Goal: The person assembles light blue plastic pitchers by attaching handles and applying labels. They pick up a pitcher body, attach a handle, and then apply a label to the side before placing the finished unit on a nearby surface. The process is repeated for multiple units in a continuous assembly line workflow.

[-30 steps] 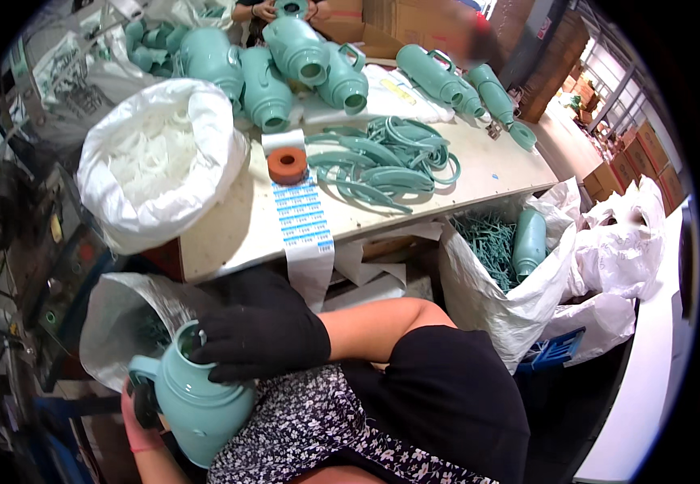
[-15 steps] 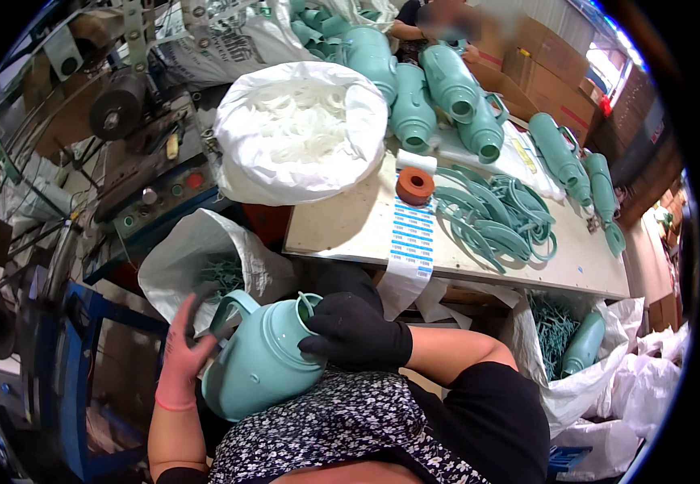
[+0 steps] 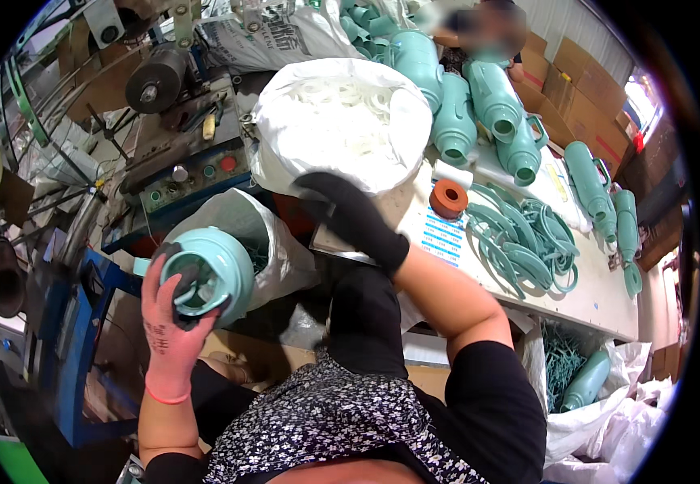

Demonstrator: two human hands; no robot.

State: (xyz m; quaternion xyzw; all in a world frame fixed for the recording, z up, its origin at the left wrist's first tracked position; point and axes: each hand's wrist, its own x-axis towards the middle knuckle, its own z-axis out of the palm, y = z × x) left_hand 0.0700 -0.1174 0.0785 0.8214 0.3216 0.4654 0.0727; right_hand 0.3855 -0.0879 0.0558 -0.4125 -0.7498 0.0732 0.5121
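My left hand, in a pink and black glove, grips a teal vacuum flask casing by its rim. Its round open end faces me, and part of its handle shows at the left. Something pale shows inside the opening, too unclear to name. My right hand, in a black glove, is stretched forward at the near side of a white sack of translucent rings. Motion smears its fingers, so whether they hold anything does not show.
Teal flask casings, a coil of teal strips and an orange-brown tape roll lie on the table. An open white sack stands below. Machinery fills the left; another person sits beyond the table.
My right hand has left the casing's mouth and moved forward to the sack of rings. My left hand has taken hold of the casing, which has shifted left and forward and turned its opening toward me.
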